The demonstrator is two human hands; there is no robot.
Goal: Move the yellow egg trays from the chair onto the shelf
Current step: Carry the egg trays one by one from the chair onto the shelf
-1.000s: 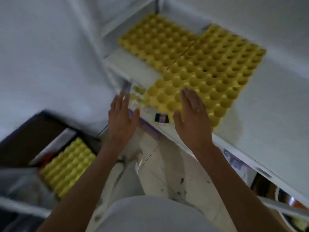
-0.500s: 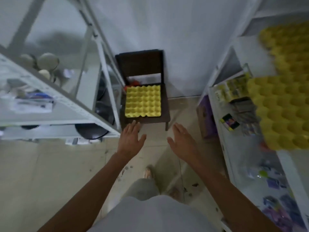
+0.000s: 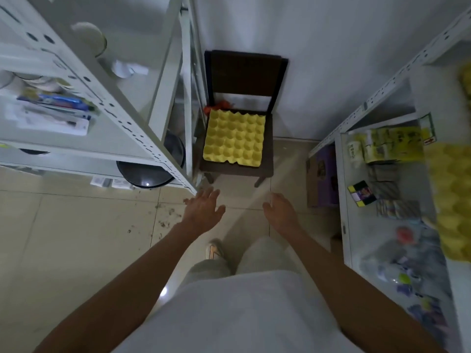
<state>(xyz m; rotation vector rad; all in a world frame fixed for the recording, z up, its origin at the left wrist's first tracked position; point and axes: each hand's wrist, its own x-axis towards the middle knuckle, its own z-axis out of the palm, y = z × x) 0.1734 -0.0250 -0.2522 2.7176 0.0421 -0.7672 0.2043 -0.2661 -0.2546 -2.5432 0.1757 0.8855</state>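
A yellow egg tray (image 3: 234, 137) lies flat on the seat of a dark wooden chair (image 3: 246, 72) against the white wall ahead. My left hand (image 3: 204, 208) and my right hand (image 3: 281, 212) reach forward over the tiled floor, short of the chair, both with fingers apart and nothing in them. On the white shelf (image 3: 356, 200) at my right, more yellow egg trays (image 3: 451, 200) lie blurred at the frame's edge.
A white metal rack (image 3: 132, 128) with bottles and packets stands on the left, its corner post close to my left hand. Black round lids (image 3: 145, 175) sit under it. A purple box (image 3: 322, 179) rests on the floor under the right shelf. Small packets cover the right shelf.
My view has swung from the shelf with the yellow trays round to the chair. Both hands left the shelf's trays and now stretch toward the chair, closer than half a second ago.
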